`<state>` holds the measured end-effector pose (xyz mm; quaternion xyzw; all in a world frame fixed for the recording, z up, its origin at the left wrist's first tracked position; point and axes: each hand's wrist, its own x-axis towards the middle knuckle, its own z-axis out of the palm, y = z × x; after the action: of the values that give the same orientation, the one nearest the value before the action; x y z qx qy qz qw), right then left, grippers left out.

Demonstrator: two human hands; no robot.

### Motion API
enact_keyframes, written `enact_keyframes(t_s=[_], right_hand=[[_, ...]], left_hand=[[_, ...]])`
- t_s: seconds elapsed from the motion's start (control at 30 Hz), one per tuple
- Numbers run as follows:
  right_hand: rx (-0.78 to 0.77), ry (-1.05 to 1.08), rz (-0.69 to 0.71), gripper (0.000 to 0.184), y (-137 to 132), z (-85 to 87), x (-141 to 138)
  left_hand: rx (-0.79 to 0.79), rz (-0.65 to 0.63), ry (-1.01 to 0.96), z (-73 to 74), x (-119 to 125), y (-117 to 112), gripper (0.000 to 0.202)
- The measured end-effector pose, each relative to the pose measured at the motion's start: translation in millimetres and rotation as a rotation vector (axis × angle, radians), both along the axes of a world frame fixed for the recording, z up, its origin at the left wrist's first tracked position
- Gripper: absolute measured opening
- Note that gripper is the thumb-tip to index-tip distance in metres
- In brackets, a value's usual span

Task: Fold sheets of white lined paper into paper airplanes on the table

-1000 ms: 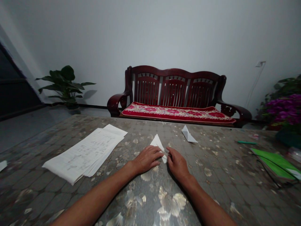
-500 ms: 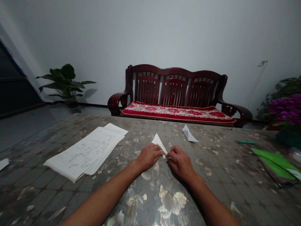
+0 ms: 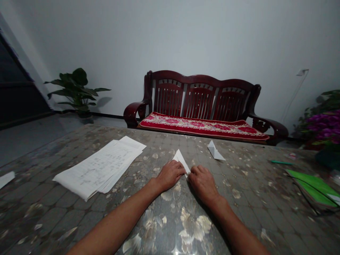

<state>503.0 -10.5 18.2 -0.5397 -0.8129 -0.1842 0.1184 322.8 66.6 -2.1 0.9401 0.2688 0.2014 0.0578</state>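
A small folded white paper (image 3: pixel 180 159) with a pointed tip lies on the patterned table (image 3: pixel 170 219), its near end under both my hands. My left hand (image 3: pixel 170 174) rests on its left side with fingers curled down on it. My right hand (image 3: pixel 202 180) pinches the paper's near right edge with bent fingers. A second folded white paper shape (image 3: pixel 215 151) lies farther back to the right, untouched.
A stack of printed sheets (image 3: pixel 101 168) lies at the left. A green notebook (image 3: pixel 313 184) and a green pen (image 3: pixel 281 162) lie at the right. Behind the table stand a dark wooden bench with a red cushion (image 3: pixel 202 106), a potted plant (image 3: pixel 77 91) and purple flowers (image 3: pixel 322 124).
Both hands have slid a little farther along the folded paper and closed tighter at its near edge. The view has shifted slightly right and up.
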Motion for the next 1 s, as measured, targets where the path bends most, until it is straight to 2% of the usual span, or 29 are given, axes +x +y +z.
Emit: enact_keyframes(t_s=[0.3,0.57,0.7,0.87,1.0], right_hand=[[-0.121,0.109,-0.081,0.01,-4,6.9,4],[-0.095,-0.008,-0.049,0.009,-1,5.9,-6],[-0.116,0.035,-0.046,0.011,-1,9.0,-4],[-0.199,0.169,-0.112,0.007,-3,15.7,-1],[-0.173,0.093,-0.124,0.009,0,11.0,-5]], left_hand=[[0.019,0.006,0.042,0.3,-1,0,0.021],[0.017,0.019,0.04,1.3,0,-2,0.023],[0.013,0.023,0.04,0.4,-1,-2,0.024],[-0.004,0.032,0.037,-0.1,0,-1,0.024],[-0.004,0.037,0.045,0.6,0,-2,0.023]])
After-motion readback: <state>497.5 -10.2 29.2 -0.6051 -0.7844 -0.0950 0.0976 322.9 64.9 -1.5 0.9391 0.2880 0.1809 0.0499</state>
